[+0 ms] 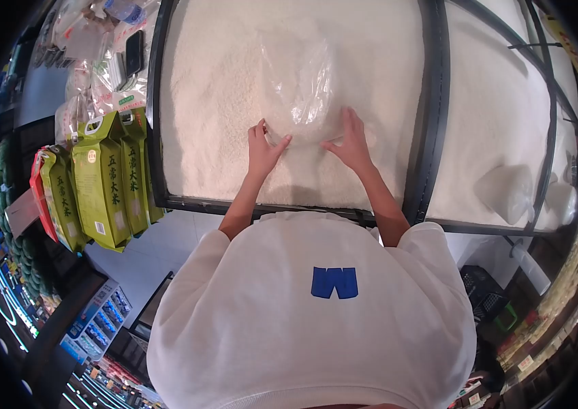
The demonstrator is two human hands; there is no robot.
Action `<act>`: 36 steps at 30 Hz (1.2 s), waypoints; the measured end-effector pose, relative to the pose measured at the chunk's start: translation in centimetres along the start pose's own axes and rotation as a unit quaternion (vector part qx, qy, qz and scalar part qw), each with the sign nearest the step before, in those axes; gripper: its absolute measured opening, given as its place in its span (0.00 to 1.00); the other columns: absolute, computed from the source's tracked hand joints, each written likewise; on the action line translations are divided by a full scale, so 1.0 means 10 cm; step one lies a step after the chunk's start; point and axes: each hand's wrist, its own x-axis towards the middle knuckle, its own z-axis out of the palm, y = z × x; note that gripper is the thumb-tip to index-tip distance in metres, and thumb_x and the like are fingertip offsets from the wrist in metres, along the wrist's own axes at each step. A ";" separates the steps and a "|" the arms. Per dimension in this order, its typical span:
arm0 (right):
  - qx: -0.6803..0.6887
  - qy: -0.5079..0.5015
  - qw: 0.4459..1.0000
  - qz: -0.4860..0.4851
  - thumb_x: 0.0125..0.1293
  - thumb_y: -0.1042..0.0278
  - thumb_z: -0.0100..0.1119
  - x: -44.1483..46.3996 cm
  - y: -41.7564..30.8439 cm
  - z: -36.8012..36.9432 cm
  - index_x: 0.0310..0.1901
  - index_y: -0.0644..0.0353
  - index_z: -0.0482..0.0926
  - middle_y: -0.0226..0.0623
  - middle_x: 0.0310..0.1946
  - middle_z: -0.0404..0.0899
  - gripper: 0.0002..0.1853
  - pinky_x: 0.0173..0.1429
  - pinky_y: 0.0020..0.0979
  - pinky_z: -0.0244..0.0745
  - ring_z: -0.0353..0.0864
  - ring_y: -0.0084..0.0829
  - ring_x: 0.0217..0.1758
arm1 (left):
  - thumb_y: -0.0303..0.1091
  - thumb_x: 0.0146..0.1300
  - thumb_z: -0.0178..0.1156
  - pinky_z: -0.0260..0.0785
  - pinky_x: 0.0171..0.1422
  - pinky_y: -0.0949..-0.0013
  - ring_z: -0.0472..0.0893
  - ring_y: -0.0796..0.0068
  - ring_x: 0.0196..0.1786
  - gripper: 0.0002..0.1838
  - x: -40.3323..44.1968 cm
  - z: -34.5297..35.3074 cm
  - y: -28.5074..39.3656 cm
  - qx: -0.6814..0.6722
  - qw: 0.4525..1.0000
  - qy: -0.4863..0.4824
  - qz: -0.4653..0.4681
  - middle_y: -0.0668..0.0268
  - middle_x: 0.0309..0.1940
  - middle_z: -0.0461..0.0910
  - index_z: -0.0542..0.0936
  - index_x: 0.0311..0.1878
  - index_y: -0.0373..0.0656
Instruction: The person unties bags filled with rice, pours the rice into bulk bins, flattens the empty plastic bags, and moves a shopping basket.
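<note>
A clear plastic bag (302, 88), its lower part rounded and filled with white grains, rests on the rice (214, 88) in a black-framed bin. My left hand (266, 146) is at the bag's lower left side, thumb and fingers apart. My right hand (351, 142) is at its lower right side, also with thumb and fingers spread. Both hands are against or very near the bag's bottom edge. The upper part of the bag is loose and creased, pointing away from me.
Green rice packages (98, 184) stand left of the bin. Beyond them lie a dark phone (135, 52), plastic bags and a bottle (124, 10). A black divider (427, 109) separates a second bin of white grains, holding a filled bag (509, 193).
</note>
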 end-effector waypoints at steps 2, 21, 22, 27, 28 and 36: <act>-0.001 0.020 1.000 0.009 0.44 0.50 0.73 0.08 -0.03 0.11 0.67 0.66 0.53 0.55 0.63 0.60 0.53 0.67 0.46 0.56 0.58 0.53 0.65 | 0.50 0.48 0.70 0.57 0.65 0.58 0.61 0.49 0.61 0.53 0.02 0.09 0.07 0.053 0.997 0.017 0.051 0.42 0.58 0.57 0.53 0.64 0.22; 0.010 0.186 0.980 0.072 0.60 0.54 0.60 0.97 0.04 0.33 0.52 0.67 0.71 0.48 0.40 0.74 0.26 0.52 0.42 0.67 0.71 0.47 0.47 | 0.51 0.49 0.69 0.55 0.64 0.53 0.62 0.46 0.59 0.52 0.24 0.26 0.06 0.056 0.995 0.071 0.034 0.40 0.57 0.60 0.52 0.66 0.29; 0.010 0.186 0.980 0.073 0.60 0.54 0.60 0.96 0.07 0.32 0.52 0.67 0.71 0.48 0.40 0.74 0.26 0.52 0.42 0.67 0.71 0.47 0.47 | 0.51 0.49 0.69 0.57 0.63 0.54 0.62 0.47 0.58 0.52 0.23 0.25 0.06 0.054 0.996 0.069 0.012 0.40 0.56 0.60 0.52 0.66 0.29; 0.126 0.107 0.980 0.109 0.66 0.55 0.53 0.83 0.27 0.13 0.47 0.65 0.75 0.43 0.37 0.76 0.20 0.48 0.39 0.69 0.74 0.42 0.45 | 0.53 0.49 0.69 0.63 0.58 0.59 0.67 0.51 0.55 0.50 0.19 0.15 0.11 0.041 0.996 0.039 -0.069 0.43 0.53 0.62 0.56 0.65 0.28; 0.125 0.108 0.980 0.109 0.66 0.55 0.53 0.75 0.26 0.09 0.47 0.65 0.75 0.43 0.37 0.76 0.20 0.48 0.39 0.69 0.74 0.42 0.45 | 0.53 0.50 0.68 0.64 0.58 0.60 0.68 0.51 0.54 0.49 0.17 0.14 0.05 0.038 0.996 0.036 -0.071 0.43 0.53 0.63 0.58 0.64 0.27; 0.011 0.051 0.996 0.074 0.56 0.47 0.63 0.03 0.28 0.16 0.59 0.69 0.64 0.53 0.56 0.65 0.39 0.60 0.40 0.64 0.65 0.48 0.58 | 0.50 0.53 0.67 0.64 0.60 0.58 0.68 0.50 0.57 0.44 0.13 0.10 0.11 0.020 0.995 0.012 -0.099 0.42 0.55 0.63 0.60 0.62 0.24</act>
